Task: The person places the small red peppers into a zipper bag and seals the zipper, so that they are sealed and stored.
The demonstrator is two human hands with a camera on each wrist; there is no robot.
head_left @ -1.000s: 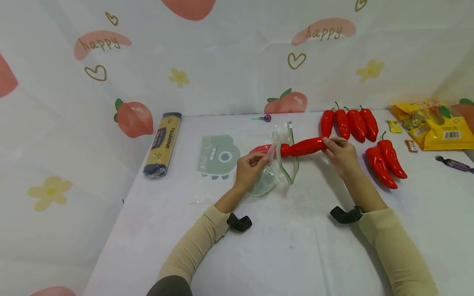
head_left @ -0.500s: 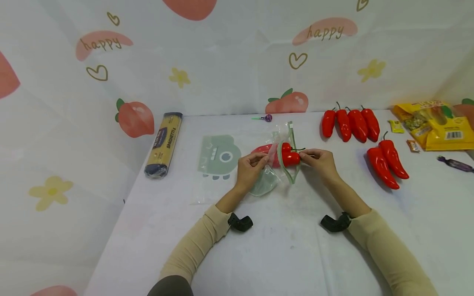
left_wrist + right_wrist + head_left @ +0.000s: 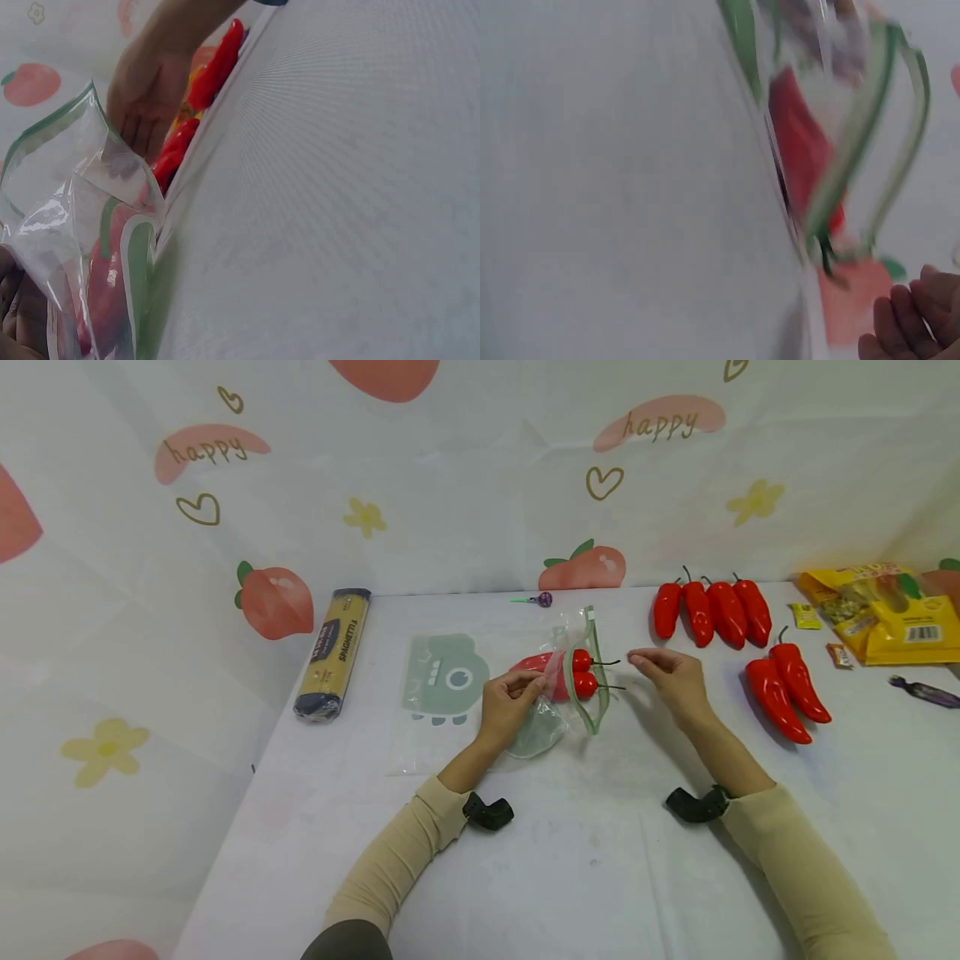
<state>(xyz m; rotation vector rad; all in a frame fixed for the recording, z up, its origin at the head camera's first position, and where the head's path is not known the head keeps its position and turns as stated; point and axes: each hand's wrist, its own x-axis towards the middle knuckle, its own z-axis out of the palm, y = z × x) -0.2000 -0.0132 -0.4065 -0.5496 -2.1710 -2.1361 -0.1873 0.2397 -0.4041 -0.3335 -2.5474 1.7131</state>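
A clear zip bag with a green rim (image 3: 596,720) and a green dinosaur print lies on the table, its mouth held up and facing right. My left hand (image 3: 504,708) pinches the bag's upper film near the mouth. Inside are two red chili peppers, an upper one (image 3: 581,660) and a lower one (image 3: 584,686), whose dark stems stick out past the rim. Just right of those stems is my right hand (image 3: 678,687), holding nothing, its fingers loosely bent. In the left wrist view, a pepper (image 3: 109,296) shows through the clear film.
Several red peppers (image 3: 726,612) stand in a row at the back right, with a pair (image 3: 776,702) nearer. A yellow snack bag (image 3: 911,631) and small wrapped candies (image 3: 805,616) are farther right. A spaghetti pack (image 3: 333,656) lies left; a lollipop (image 3: 542,600) is at the back edge.
My right hand brought a pepper leftward into the bag, let go of it and drew back a little to the right. The left hand kept its pinch on the bag.
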